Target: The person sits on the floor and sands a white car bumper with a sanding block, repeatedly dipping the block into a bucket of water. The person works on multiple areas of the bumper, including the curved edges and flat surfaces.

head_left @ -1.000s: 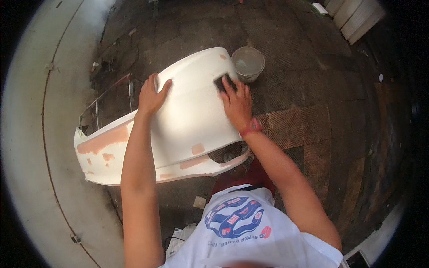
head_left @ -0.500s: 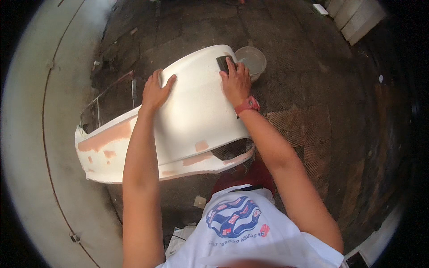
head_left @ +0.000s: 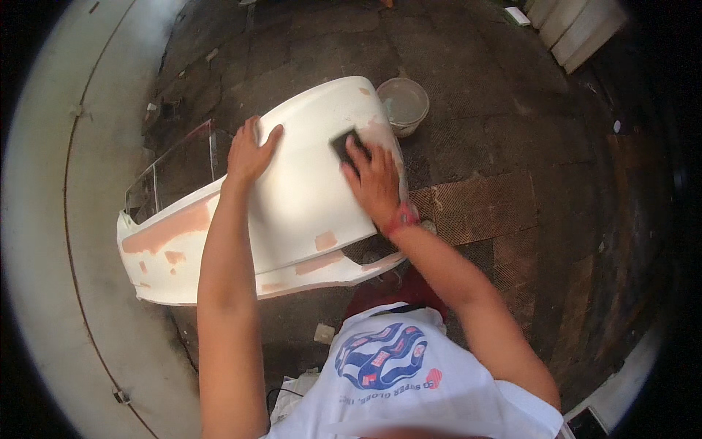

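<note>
A large white car bumper (head_left: 311, 186), patched with pinkish-brown filler, lies tilted in front of me. My left hand (head_left: 250, 152) grips its far upper edge, thumb spread on the white face and fingertips partly hidden over the edge. On the bumper's right part, my right hand (head_left: 374, 179) presses a dark rectangular sanding pad (head_left: 345, 144) flat against the surface, its fingers over the pad. The hand is slightly blurred, and a red watch (head_left: 404, 217) circles that wrist.
A round pail (head_left: 404, 102) of cloudy liquid stands just beyond the bumper's right end. At the left, a thin metal frame (head_left: 156, 183) rises behind the bumper. A pale wall (head_left: 36, 241) runs along the left. Dark, textured flooring (head_left: 475, 205) lies underneath, with a small pale block (head_left: 325, 334) near me.
My right hand has slid the sanding pad nearer to me and a little left, uncovering filler patches at the bumper's far right. My left hand keeps its place on the edge.
</note>
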Motion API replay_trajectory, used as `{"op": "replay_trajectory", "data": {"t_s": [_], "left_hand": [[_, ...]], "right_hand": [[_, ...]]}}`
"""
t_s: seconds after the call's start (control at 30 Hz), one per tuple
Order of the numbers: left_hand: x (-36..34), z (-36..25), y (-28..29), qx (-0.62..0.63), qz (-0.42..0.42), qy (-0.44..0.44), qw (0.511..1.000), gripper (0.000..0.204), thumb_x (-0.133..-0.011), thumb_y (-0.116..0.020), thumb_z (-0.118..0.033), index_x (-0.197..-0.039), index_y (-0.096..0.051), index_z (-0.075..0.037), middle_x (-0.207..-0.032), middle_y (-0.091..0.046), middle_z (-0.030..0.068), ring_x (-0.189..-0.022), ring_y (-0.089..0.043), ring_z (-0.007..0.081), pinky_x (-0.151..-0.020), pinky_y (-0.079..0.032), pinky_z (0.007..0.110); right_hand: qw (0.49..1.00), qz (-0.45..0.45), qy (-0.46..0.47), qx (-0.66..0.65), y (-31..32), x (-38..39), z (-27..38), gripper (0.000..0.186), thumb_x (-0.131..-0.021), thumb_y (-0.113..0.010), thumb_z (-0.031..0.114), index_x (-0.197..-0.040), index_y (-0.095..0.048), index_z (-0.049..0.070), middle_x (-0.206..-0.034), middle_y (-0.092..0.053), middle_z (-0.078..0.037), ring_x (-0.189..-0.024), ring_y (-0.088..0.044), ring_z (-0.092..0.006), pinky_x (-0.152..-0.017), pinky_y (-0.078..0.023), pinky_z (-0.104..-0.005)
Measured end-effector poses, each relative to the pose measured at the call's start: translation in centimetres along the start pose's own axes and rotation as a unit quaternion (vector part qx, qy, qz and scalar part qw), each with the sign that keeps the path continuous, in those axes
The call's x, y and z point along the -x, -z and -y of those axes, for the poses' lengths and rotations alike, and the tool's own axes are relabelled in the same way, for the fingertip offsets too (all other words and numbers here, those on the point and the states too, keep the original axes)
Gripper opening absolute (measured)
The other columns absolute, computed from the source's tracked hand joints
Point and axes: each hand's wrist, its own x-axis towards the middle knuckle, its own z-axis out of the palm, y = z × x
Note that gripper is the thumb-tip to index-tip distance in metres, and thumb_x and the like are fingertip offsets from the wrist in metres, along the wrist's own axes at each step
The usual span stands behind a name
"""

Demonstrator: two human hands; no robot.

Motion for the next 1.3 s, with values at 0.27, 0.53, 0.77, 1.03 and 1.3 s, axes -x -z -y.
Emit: {"op": "replay_trajectory", "data": {"t_s": [0.27, 0.53, 0.77, 1.03, 1.3], "left_hand": [[-0.8, -1.2, 0.9, 0.004, 0.0, -0.019, 1.0, 0.092, -0.103, -0.064, -0.071, -0.162, -0.052, -0.001, -0.164, -0.056, 0.0275, -0.154, -0.053, 0.0442, -0.129, -0.04, 0.05], [-0.3, 1.0, -0.4, -0.009, -0.01, -0.02, 1.0, 0.095, -0.102, -0.063, -0.074, -0.163, -0.05, -0.002, -0.162, -0.056, 0.0279, -0.152, -0.054, 0.0447, -0.127, -0.042, 0.052], [-0.2, 0.5, -0.1, 0.004, -0.006, -0.014, 1.0, 0.097, -0.102, -0.063, -0.075, -0.162, -0.051, 0.0, -0.159, -0.058, 0.0288, -0.151, -0.055, 0.0454, -0.125, -0.044, 0.052], [-0.8, -1.4, 0.8, -0.002, -0.007, -0.02, 1.0, 0.096, -0.102, -0.064, -0.074, -0.161, -0.052, 0.0, -0.156, -0.06, 0.0291, -0.148, -0.056, 0.0462, -0.124, -0.044, 0.052], [-0.1, -0.3, 0.2, -0.007, -0.002, -0.006, 1.0, 0.091, -0.103, -0.065, -0.071, -0.162, -0.052, -0.002, -0.164, -0.056, 0.0266, -0.154, -0.053, 0.0437, -0.128, -0.041, 0.051]], "right_hand": [[0.987, 0.006, -0.16, -0.008, -0.9, -8.3, -5.1, 0.054, -0.103, -0.077, 0.036, -0.152, -0.069, 0.014, -0.135, -0.065, -0.022, -0.128, -0.061, -0.0425, -0.108, -0.054, -0.0556], [0.999, 0.028, 0.037, 0.014, 0.6, -0.3, -3.3, 0.06, -0.102, -0.078, 0.035, -0.156, -0.066, 0.015, -0.135, -0.066, -0.021, -0.126, -0.063, -0.0417, -0.107, -0.053, -0.0577], [0.999, -0.03, -0.034, -0.024, -0.2, -1.5, -4.1, 0.055, -0.104, -0.077, 0.03, -0.155, -0.067, 0.015, -0.14, -0.064, -0.02, -0.129, -0.06, -0.0435, -0.11, -0.051, -0.0557], [0.988, -0.004, -0.149, -0.029, -0.9, -6.1, -6.2, 0.056, -0.104, -0.075, 0.034, -0.157, -0.065, 0.016, -0.145, -0.062, -0.021, -0.134, -0.058, -0.0437, -0.113, -0.048, -0.0573], [0.998, 0.049, 0.0, -0.043, 1.9, 3.8, -3.0, 0.063, -0.099, -0.081, 0.025, -0.159, -0.064, 0.024, -0.143, -0.061, -0.02, -0.133, -0.058, -0.044, -0.113, -0.047, -0.0594]]}}
